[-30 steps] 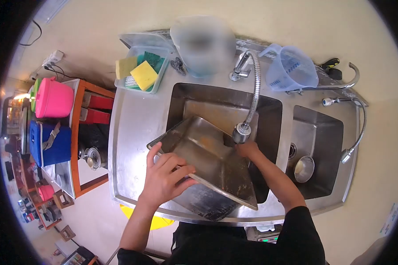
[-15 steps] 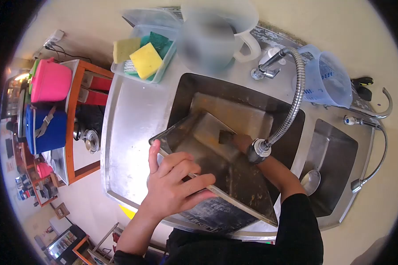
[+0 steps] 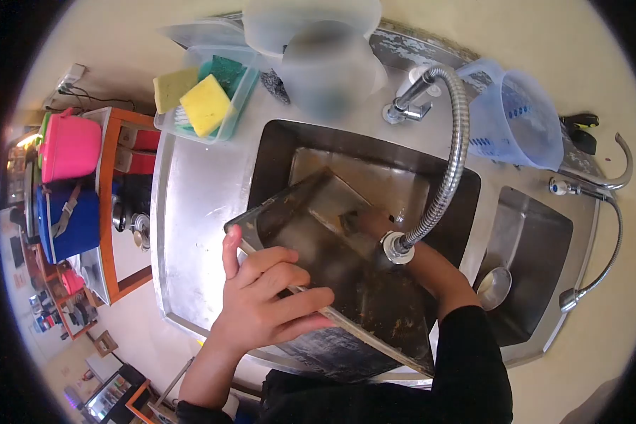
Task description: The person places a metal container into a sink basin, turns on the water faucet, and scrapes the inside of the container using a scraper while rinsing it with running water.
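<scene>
A deep, rectangular metal pan (image 3: 381, 297) with brown residue on its inside tilts in the larger sink basin (image 3: 274, 152). My left hand (image 3: 265, 304) is closed round the near rim, thumb and fingers on either side of it. My right hand (image 3: 376, 230) is down inside the pan, closed on a dark scouring pad (image 3: 347, 222) pressed to the inner surface; the pad is mostly hidden and blurred. Just above that wrist hangs the spray head (image 3: 397, 247) of the flexible faucet hose (image 3: 458, 141).
A plastic box (image 3: 240, 106) with a yellow sponge (image 3: 205, 106) and other pads stands at the back left. Behind the basin is a blurred translucent pitcher (image 3: 332, 71). A blue plastic basket (image 3: 537, 120) stands back right. The smaller basin (image 3: 537, 240) holds a ladle (image 3: 496, 286).
My right hand has shifted slightly left and down within the pan. The view has moved a little, so the pan and my left hand appear lower and further left; the left grip is unchanged.
</scene>
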A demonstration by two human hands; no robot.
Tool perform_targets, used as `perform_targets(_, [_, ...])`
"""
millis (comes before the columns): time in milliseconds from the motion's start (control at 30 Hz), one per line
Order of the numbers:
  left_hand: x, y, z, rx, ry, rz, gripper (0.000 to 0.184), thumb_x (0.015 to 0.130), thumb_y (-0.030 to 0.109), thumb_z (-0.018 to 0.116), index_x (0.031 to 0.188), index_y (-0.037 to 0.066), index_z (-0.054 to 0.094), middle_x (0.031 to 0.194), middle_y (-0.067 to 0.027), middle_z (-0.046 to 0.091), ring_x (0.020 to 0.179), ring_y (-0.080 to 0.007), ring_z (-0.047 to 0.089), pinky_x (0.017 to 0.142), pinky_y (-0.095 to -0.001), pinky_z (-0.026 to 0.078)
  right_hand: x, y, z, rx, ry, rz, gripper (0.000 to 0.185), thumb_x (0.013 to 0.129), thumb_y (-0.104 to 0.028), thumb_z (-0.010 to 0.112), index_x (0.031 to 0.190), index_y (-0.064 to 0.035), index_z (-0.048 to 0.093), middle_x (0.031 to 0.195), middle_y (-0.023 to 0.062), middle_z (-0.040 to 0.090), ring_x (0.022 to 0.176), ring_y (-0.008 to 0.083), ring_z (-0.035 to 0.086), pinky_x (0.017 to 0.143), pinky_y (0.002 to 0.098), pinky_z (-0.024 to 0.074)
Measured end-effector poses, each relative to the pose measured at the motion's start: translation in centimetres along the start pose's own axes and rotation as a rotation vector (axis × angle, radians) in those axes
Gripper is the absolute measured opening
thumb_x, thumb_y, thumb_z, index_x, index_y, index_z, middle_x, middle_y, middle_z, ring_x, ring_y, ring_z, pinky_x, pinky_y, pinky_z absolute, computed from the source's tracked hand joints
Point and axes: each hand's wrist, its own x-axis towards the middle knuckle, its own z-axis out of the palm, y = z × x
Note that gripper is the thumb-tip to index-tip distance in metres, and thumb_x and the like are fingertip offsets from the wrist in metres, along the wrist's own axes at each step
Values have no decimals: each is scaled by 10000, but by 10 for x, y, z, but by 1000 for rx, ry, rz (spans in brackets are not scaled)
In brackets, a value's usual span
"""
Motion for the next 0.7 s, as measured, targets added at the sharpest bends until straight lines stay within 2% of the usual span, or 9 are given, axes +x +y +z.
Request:
perform_targets(100, [1, 0, -1, -3, -11, 10, 235, 692, 491, 790, 860, 334, 743, 868, 71, 535, 1054, -151, 574, 1224, -564, 72, 18, -5, -11, -59, -170, 73, 321, 878, -278, 652, 1108, -79, 755, 1146, 158, 726, 1038, 333, 707, 851, 488, 548])
perform_targets(200, [4, -1, 6, -37, 5, 46, 234, 689, 490, 792, 854, 332, 743, 866, 70, 535, 1048, -154, 576, 1223, -564, 69, -1, 12, -58, -242, -130, 100, 333, 890, -299, 662, 1135, -92, 752, 1183, 148, 720, 1086, 326, 692, 881, 462, 537])
perform_targets(267, [8, 0, 10, -43, 17, 60, 231, 688, 488, 794, 849, 331, 741, 863, 69, 537, 1041, -155, 578, 1221, -566, 71, 4, 9, -74, -175, -151, 41, 324, 899, -306, 660, 1137, -107, 754, 1191, 148, 718, 1083, 331, 693, 869, 448, 537])
perform_targets(333, [16, 3, 12, -45, 27, 64, 227, 687, 484, 796, 844, 330, 739, 859, 69, 540, 1036, -154, 581, 1218, -570, 76, 13, 7, -60, -231, -124, 56, 310, 906, -306, 656, 1133, -121, 757, 1199, 139, 716, 1089, 335, 690, 861, 441, 536])
perform_targets(400, [15, 0, 12, -40, 38, 60, 225, 687, 486, 795, 840, 331, 737, 856, 73, 544, 1019, -149, 580, 1210, -569, 99, 46, 9, -7, -421, -37, 137, 290, 912, -300, 648, 1123, -134, 759, 1206, 121, 715, 1103, 339, 682, 859, 439, 535])
perform_targets(433, [12, -2, 10, -42, 39, 60, 224, 687, 487, 794, 837, 331, 737, 855, 74, 546, 1010, -147, 580, 1206, -568, 110, 39, 13, -8, -353, -33, 151, 283, 915, -291, 640, 1118, -134, 758, 1208, 108, 715, 1119, 341, 674, 848, 451, 538])
perform_targets(500, [12, -9, 5, -25, 5, 121, 230, 683, 498, 788, 833, 331, 738, 854, 77, 549, 982, -144, 576, 1190, -556, 148, 10, 24, -31, -214, -20, 188, 268, 922, -274, 623, 1110, -135, 755, 1212, 84, 715, 1150, 344, 658, 828, 475, 545])
perform_targets(600, [15, -37, -10, -2, -26, 204, 266, 670, 531, 766, 832, 322, 745, 849, 85, 545, 951, -164, 536, 1123, -545, 196, -68, 32, -121, -386, -2, -53, 246, 907, -293, 623, 1059, -156, 760, 1142, 77, 729, 1091, 355, 677, 781, 490, 556])
perform_targets(700, [17, -59, -25, -20, -48, 214, 291, 663, 555, 748, 810, 304, 750, 850, 85, 535, 979, -197, 496, 1080, -564, 178, -54, 76, -68, -67, 95, 178, 365, 943, -293, 570, 1172, -43, 707, 1232, 195, 676, 1141, 368, 653, 909, 449, 550])
